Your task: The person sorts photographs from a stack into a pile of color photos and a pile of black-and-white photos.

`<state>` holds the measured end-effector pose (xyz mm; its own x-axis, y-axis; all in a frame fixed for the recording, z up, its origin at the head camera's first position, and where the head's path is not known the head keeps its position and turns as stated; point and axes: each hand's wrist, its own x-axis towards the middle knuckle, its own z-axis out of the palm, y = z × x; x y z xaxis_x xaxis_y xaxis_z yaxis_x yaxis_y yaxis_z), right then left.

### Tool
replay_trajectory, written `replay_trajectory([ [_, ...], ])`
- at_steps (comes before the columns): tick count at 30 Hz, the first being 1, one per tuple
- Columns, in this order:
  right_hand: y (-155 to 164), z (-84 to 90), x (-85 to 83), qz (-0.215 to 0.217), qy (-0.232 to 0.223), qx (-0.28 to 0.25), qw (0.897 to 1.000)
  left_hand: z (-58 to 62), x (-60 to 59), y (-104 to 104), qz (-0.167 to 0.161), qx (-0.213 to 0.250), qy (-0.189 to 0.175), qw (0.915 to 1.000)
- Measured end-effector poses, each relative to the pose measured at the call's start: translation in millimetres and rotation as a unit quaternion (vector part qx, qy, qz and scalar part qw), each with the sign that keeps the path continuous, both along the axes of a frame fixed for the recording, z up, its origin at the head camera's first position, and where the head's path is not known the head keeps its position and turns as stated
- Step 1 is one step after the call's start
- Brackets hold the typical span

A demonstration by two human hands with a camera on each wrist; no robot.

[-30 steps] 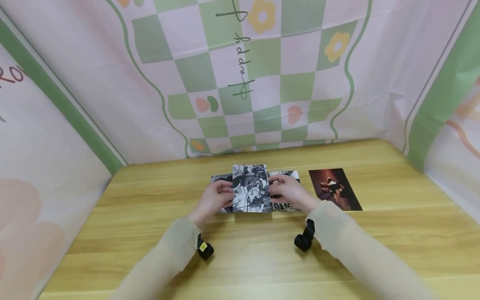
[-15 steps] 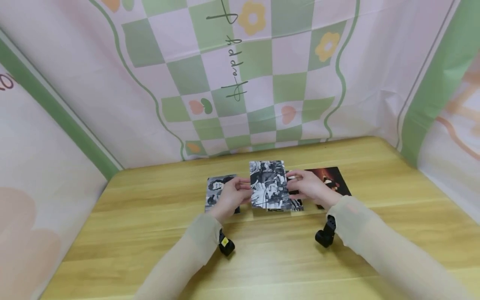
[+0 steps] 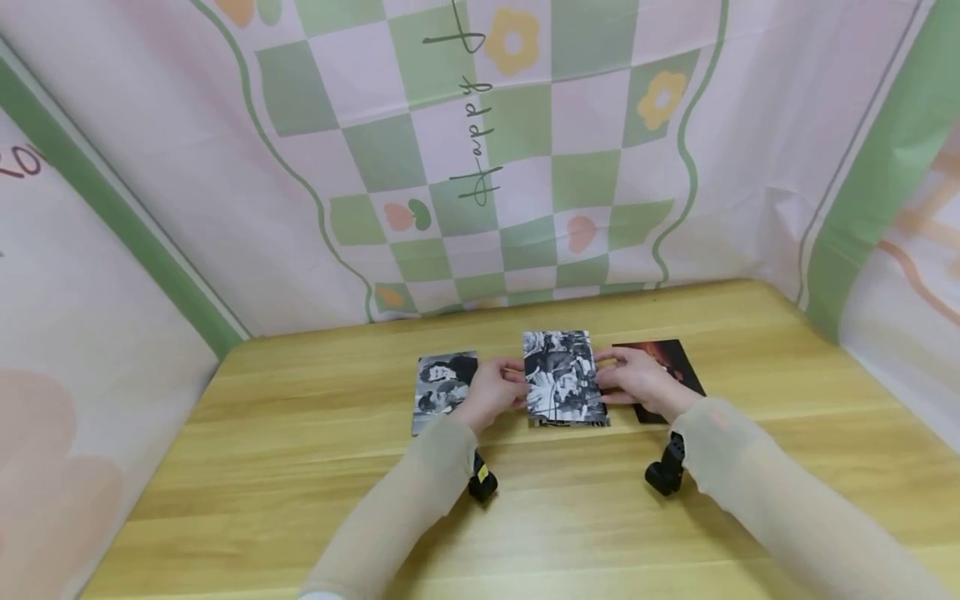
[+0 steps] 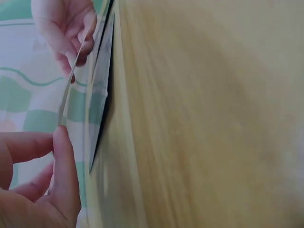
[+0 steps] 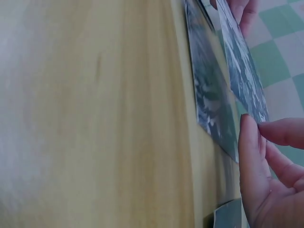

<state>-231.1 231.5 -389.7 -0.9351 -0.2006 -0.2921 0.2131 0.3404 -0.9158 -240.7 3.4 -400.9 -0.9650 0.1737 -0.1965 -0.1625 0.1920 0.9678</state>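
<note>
Both hands hold a black-and-white photo print point(image 3: 561, 375) between them, one at each side edge. My left hand point(image 3: 491, 390) pinches its left edge between thumb and finger, and my right hand point(image 3: 636, 379) pinches the right edge. The wrist views show the held photo point(image 5: 240, 61) raised over a second black-and-white photo point(image 5: 209, 90) that lies on the table. From the head, only a thin strip of that lower photo shows along the bottom of the held one; the rest is hidden.
To the left, a black-and-white photo of two people point(image 3: 442, 392) lies on the wooden table point(image 3: 315, 467). A dark reddish photo point(image 3: 678, 362) lies at the right, partly covered by my right hand. Behind the table hangs a green-checked cloth point(image 3: 525, 167).
Both hands have carried the held photo to the right, from between the left and middle photos to over the middle one. The left photo shows more now; the middle one is mostly covered.
</note>
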Motion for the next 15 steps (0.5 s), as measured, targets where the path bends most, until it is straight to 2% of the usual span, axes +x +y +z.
replay_trajectory([
  [15, 4.8, -5.9, -7.4, 0.001, -0.005, 0.039, 0.999, -4.4, -3.1, 10.9, -0.008, -0.042, -0.030, 0.9986],
])
